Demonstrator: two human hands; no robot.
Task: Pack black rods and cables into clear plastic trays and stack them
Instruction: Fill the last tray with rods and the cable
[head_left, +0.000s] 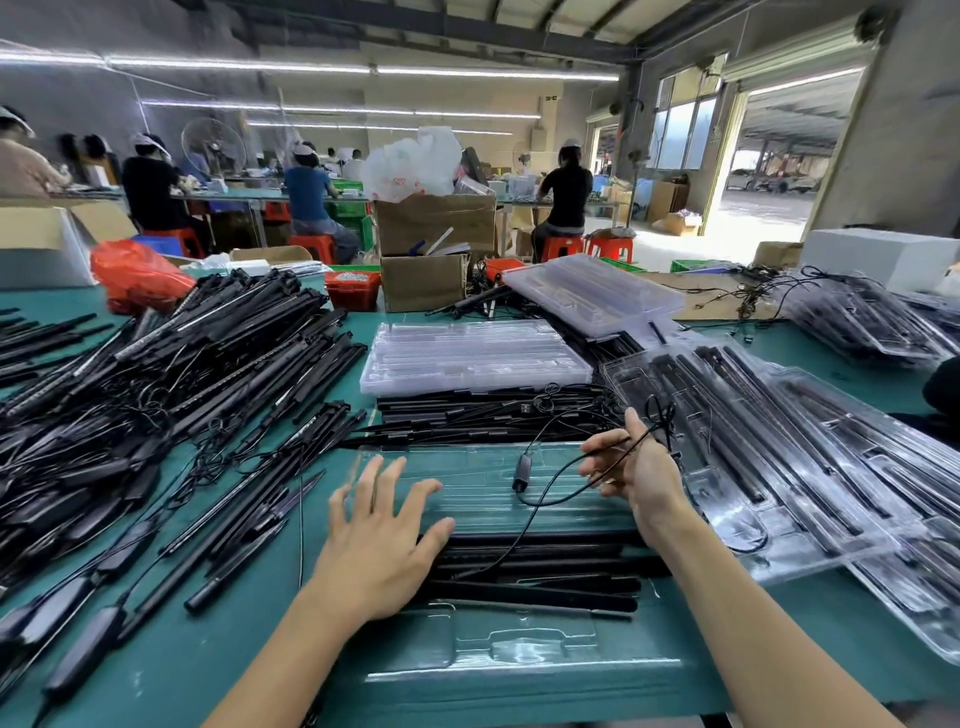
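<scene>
I have one view only, from the wide-angle camera on the person's head, looking forward and down along both forearms at the green counter (810, 343). It sits close over the near edge, so the clear tray (519, 644) directly below fills the lower middle. The lens bends the edges, and the upper half reaches across the workshop to the open doorway (774, 156) at far right.

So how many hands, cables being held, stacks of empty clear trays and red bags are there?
Hands: 2, left hand and right hand
Cable pinched in the right hand: 1, black cable
Stacks of empty clear trays: 2, middle stack and tilted stack
Red plastic bag: 1
Total: 6
</scene>
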